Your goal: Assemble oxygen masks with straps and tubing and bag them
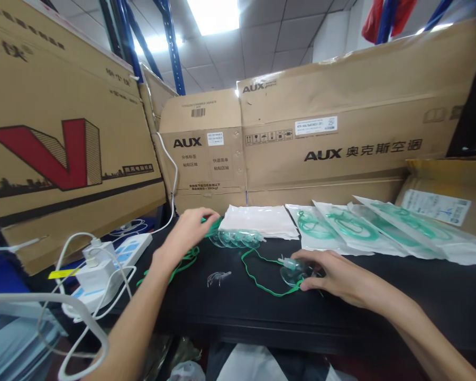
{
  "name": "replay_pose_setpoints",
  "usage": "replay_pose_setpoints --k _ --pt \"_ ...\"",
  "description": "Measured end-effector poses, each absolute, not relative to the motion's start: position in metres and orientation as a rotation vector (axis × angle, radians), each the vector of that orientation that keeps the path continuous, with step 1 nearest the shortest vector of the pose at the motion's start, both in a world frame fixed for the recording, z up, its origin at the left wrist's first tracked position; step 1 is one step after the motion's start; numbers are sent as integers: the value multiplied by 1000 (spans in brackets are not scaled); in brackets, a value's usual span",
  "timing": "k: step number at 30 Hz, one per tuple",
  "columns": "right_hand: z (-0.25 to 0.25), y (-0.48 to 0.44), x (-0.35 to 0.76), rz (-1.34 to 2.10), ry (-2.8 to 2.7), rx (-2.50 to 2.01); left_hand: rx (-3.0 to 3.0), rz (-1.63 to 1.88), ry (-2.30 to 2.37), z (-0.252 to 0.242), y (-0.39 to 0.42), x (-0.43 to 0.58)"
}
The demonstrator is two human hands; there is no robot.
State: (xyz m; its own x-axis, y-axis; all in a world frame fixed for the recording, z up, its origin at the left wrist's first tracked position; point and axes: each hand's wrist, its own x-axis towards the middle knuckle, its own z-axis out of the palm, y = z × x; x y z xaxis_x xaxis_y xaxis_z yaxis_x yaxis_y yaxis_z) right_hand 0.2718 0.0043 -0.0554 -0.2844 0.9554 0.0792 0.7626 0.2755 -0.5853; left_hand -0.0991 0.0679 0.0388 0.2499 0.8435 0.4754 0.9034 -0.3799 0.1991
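As I view the bench from my remote station, I judge the work partway along and unfinished. Done, so far as I can see: at least 4 clear-fronted packets (347, 226) with green tubing inside lie overlapped at the right of the frame. Left: 1 mask (291, 276) sits loose at centre right on the black table (230, 307), outside any packet, and a row of masks (238, 239) lies nested near the centre, just in front of a white stack (259, 219).

Grip, right hand (337, 272): thumb and fingers are parted only by the mask and grasp it between them; its green strap (257, 284) trails left across the table.

Grip, left hand (184, 230): fingers are curled over green bands (211, 227) at the left end of the row. I cannot tell whether they pinch the bands or merely hover there.
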Motion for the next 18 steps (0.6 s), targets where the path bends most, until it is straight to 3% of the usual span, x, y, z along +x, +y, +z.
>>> replay_pose_setpoints --k 10,18 --pt "-39 -8 262 662 -2145 -1509 -2416 -291 -1977 21 158 -157" --pt "-46 -3 266 645 -2159 -1488 -2419 -347 -1940 13 169 -158"
